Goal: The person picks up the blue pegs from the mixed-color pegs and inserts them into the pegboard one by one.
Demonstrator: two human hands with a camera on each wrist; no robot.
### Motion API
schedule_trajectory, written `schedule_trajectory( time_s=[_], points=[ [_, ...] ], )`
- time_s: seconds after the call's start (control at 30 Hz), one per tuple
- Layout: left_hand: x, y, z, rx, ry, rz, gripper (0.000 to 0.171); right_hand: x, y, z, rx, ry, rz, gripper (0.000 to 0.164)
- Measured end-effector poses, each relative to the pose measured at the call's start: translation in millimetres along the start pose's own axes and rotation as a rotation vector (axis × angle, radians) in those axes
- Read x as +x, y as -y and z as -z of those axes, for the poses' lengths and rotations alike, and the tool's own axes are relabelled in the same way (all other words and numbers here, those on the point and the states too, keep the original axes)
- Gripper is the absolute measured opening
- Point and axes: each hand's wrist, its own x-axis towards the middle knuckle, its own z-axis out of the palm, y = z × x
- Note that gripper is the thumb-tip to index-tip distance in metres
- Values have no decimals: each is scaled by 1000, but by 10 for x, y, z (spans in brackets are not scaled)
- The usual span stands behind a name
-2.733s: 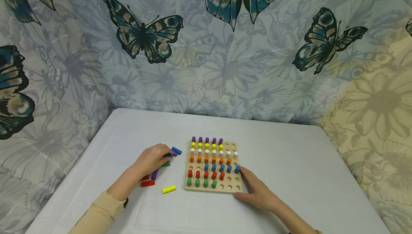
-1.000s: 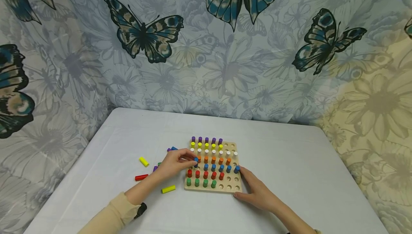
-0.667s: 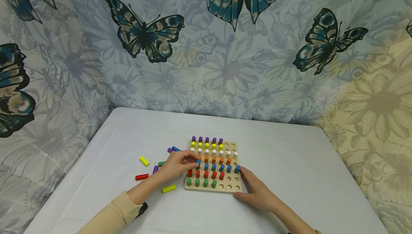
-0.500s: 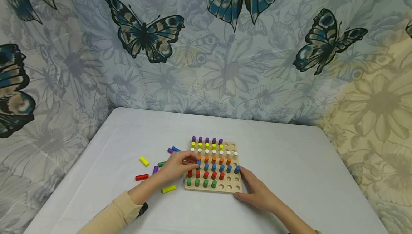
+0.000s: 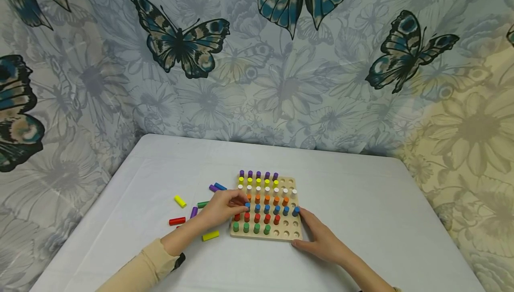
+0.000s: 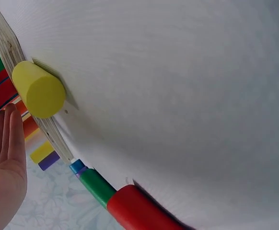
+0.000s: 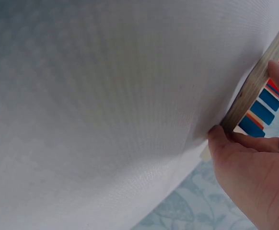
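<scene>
A wooden pegboard (image 5: 265,237) lies on the table, filled with rows of purple, yellow, white, orange, blue, red and green pegs. My left hand (image 5: 218,207) reaches over its left side, thumb and fingertips pinching a blue peg (image 5: 247,206) upright at the left of the blue row. That hand (image 6: 5,163) also shows in the left wrist view, where the pinched peg is hidden. At the right edge my right hand (image 5: 321,238) holds the board, thumb at the near corner and fingers along the side. The right wrist view shows its fingertips against the wooden edge (image 7: 247,98).
Loose pegs lie left of the board: yellow (image 5: 180,201), red (image 5: 177,221), purple (image 5: 194,211), green (image 5: 202,204) and blue (image 5: 220,186). Another yellow peg (image 5: 210,236) lies nearer the front. A white cloth (image 5: 361,194) covers the table, with a butterfly-patterned wall behind.
My left hand has moved right from the loose pegs to the board, bringing a blue peg. The peg has since shifted slightly right and sunk lower. My right hand has stayed in place.
</scene>
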Motion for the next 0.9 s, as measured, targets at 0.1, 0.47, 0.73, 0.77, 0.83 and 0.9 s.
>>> schedule_trajectory(
  time_s=[0.1,0.47,0.73,0.77,0.83,0.9],
  points=[
    [-7,0,3,2,3,4,15,0,1,-1,0,-1,1,93],
    [-16,-13,9,15,-10,11,14,-4,21,4,0,1,-2,94],
    [-10,-41,33,16,-23,27,13,-3,17,4,-3,0,-2,94],
    [-8,-44,38,15,-26,32,12,-5,15,6,-4,-2,-2,94],
    [-7,-51,52,14,-35,43,12,-4,11,5,-6,-4,-2,93],
    [-5,-60,65,8,-50,60,13,-4,7,4,-7,-4,-1,93]
  ],
)
